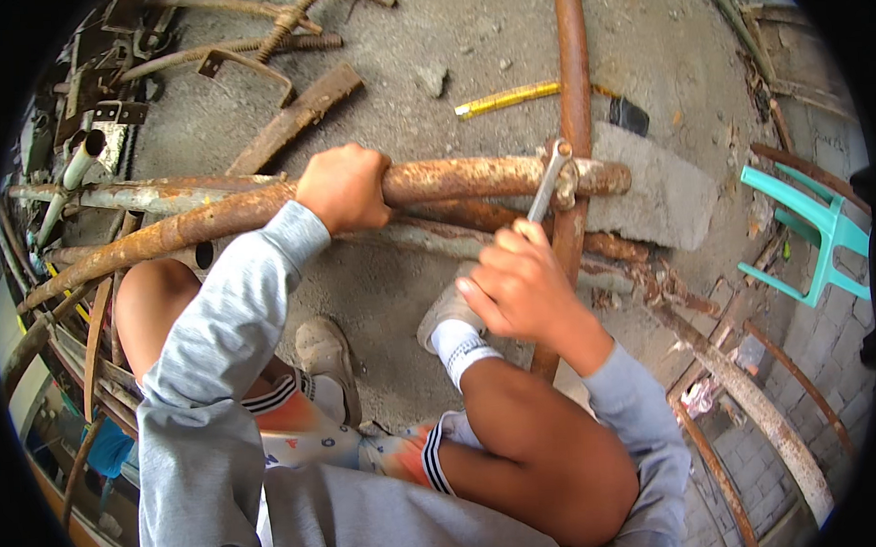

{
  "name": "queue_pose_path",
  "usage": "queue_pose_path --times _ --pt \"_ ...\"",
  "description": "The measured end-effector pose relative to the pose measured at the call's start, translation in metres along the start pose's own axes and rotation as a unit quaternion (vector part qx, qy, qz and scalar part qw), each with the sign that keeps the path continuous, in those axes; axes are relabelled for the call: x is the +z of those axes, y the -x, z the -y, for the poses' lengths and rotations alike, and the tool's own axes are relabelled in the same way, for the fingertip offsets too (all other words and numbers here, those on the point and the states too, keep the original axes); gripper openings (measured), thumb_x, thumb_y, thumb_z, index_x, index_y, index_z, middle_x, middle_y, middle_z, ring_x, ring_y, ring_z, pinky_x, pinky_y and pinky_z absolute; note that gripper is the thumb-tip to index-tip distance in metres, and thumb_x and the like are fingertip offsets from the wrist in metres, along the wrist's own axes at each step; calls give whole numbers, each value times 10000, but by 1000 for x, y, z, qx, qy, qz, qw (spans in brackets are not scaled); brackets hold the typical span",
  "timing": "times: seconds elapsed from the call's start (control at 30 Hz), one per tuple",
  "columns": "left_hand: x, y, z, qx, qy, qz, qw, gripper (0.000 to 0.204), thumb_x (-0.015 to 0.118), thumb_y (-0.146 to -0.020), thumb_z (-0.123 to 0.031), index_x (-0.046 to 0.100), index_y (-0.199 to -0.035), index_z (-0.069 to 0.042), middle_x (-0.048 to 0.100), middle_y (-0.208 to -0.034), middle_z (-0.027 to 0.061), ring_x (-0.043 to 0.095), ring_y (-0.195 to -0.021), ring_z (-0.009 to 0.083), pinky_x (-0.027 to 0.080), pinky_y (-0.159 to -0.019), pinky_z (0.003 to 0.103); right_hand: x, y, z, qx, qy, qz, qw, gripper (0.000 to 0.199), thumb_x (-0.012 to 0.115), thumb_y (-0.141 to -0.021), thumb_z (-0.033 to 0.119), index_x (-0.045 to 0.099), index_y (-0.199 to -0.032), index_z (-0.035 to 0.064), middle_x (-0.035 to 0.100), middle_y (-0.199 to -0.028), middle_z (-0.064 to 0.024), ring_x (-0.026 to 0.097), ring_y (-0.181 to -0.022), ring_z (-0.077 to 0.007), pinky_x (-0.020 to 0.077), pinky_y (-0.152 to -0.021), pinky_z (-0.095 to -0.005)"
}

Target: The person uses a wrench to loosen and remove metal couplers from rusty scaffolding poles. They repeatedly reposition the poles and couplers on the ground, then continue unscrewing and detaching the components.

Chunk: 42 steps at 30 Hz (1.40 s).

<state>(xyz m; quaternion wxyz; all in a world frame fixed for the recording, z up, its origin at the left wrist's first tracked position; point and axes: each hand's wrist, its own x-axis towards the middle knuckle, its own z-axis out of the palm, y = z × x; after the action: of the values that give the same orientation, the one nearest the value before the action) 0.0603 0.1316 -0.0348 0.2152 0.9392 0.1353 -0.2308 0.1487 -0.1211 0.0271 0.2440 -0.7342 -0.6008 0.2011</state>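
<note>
Left hand point(343, 188) fisted around long rusty steel pipe point(473, 179), right hand point(520, 285) just below it, clenched on grey metal wrench point(548, 184) at the pipe's clamp

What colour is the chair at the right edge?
Turquoise; the chair shows best in the head view.

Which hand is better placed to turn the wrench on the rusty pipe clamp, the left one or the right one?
The right hand, probably. It already grips the handle of the metal wrench, whose head sits on the clamp. The left hand is wrapped around the rusty pipe, apart from the wrench, holding it.
</note>
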Motion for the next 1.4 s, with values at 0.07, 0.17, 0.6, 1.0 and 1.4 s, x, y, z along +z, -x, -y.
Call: queue_pose_path --times 0.07,0.17,0.6,1.0,1.4 --pt "-3 -2 -1 10 14 2 1000 312 731 -642 -237 758 -889 -48 729 -849 220 729 -843 392 596 -792 467 -25 18 -5 11 10 65 998 282 720 -844 231 672 -620 67 574 -668 -57 569 -756 -248 449 -901 -460" --pt "-3 7 3 -1 14 4 1000 308 724 -641 -231 762 -888 -51 730 -852 219 731 -838 387 597 -792 465 -49 50 -9 89 31 111 989 278 712 -854 199 685 -634 31 613 -715 -81 611 -820 -249 454 -1019 -447" --pt "-11 2 -7 -19 7 9 1000 341 730 -676 -259 772 -950 -61 748 -925 211 739 -902 373 596 -832 460 19 127 -94 417 20 -201 886 325 650 -984 187 575 -1241 2 627 -1041 -183 644 -846 -346 536 -739 -404" --pt "-10 -3 -17 -15 12 10 1000 449 788 -639 -333 758 -984 -49 734 -904 230 720 -883 401 579 -807 474 22 195 -161 504 211 -252 799 434 749 -914 162 516 -1252 19 529 -1196 -177 596 -1053 -327 508 -887 -427" --pt "-9 -6 -26 -29 -2 2 1000 451 825 -646 -335 747 -966 -27 731 -876 228 720 -867 405 571 -795 470 16 230 -182 478 129 -231 837 282 718 -903 146 663 -1176 98 702 -1128 -112 680 -999 -327 540 -858 -417"
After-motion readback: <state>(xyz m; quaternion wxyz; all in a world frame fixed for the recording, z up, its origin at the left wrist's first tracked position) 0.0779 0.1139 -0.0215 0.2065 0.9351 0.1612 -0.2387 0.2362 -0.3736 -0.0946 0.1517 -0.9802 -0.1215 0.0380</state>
